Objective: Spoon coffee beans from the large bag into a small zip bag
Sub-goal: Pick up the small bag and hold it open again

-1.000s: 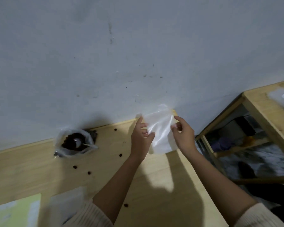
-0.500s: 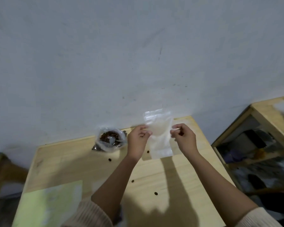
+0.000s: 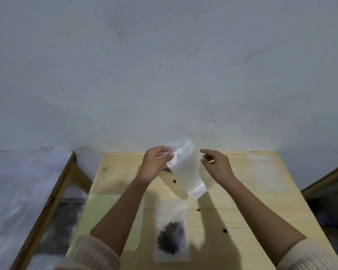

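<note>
Wooden desk under my hands, both pinching empty zip bag at top: left hand, right hand. Filled bag nearer me.

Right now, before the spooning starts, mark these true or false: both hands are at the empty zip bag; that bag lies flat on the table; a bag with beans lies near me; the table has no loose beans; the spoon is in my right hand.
1. Both hands are at the empty zip bag: true; left hand pinches it, right hand is at its edge.
2. It lies flat on the table: false; it is held up.
3. A bag with beans lies nearer: true.
4. No loose beans: false; several are scattered.
5. Spoon in right hand: false; no spoon shows.
</note>
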Available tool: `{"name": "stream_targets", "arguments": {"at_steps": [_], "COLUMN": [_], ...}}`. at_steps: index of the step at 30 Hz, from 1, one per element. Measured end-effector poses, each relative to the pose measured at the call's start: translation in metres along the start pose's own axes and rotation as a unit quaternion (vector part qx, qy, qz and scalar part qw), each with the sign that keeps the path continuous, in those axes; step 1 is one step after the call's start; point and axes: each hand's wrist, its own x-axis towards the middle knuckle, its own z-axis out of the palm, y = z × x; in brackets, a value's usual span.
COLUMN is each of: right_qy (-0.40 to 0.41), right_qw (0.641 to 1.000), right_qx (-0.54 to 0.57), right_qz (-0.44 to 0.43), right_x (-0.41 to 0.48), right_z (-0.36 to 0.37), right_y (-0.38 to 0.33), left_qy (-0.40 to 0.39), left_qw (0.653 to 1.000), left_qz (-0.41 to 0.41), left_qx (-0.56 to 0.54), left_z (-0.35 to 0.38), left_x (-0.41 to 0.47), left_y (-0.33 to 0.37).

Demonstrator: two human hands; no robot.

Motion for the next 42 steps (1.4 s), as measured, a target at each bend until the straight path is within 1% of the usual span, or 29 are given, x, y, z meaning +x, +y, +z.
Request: {"name": "stream_targets", "arguments": {"at_steps": [1,3,5,7,11,14,16,19,21,25,28,33,42], "right_qy": [0.024,0.055,0.051,0.028,-0.017,-0.036,-0.044,-0.051,-0.057,-0.089,-0.104,-0.125,-0.116], "right_qw": [0.999,0.996,0.994,0.99,0.97,0.951,0.943,0.937,0.939,0.939,0.936,0.936,0.941], "right_qx": [-0.013,-0.002,0.049,0.117,0.244,0.305,0.327,0.34,0.334,0.331,0.335,0.33,0.317], "right_qz": [-0.022,-0.067,-0.087,-0.071,0.003,0.036,0.052,0.054,0.051,0.043,0.031,0.021,0.004], "right_x": [0.0,0.0,0.0,-0.001,0.0,0.0,-0.002,-0.008,-0.012,-0.02,-0.026,-0.033,-0.035], "right_z": [0.008,0.022,0.035,0.045,0.056,0.06,0.062,0.062,0.061,0.064,0.068,0.074,0.079], "right_y": [-0.007,-0.026,-0.05,-0.074,-0.102,-0.107,-0.107,-0.11,-0.111,-0.107,-0.103,-0.096,-0.092], "left_qy": [0.01,0.026,0.026,0.015,-0.023,-0.062,-0.074,-0.087,-0.094,-0.053,-0.031,-0.025,-0.027], "left_qw": [1.0,1.0,0.999,0.999,0.996,0.991,0.99,0.99,0.99,0.99,0.991,0.993,0.993], "left_qz": [0.005,0.016,0.03,0.048,0.08,0.099,0.104,0.099,0.086,0.048,0.027,0.018,0.02], "left_qx": [0.002,-0.007,-0.014,-0.003,-0.029,-0.061,-0.06,-0.041,-0.058,-0.123,-0.13,-0.118,-0.114], "left_z": [-0.008,-0.021,-0.031,-0.039,-0.05,-0.053,-0.055,-0.057,-0.056,-0.057,-0.058,-0.062,-0.065], "left_x": [-0.003,-0.008,-0.012,-0.014,-0.021,-0.028,-0.03,-0.029,-0.028,-0.026,-0.023,-0.021,-0.024], "left_y": [0.001,0.004,0.008,0.013,0.023,0.028,0.026,0.018,0.014,0.015,0.014,0.007,0.003]}}
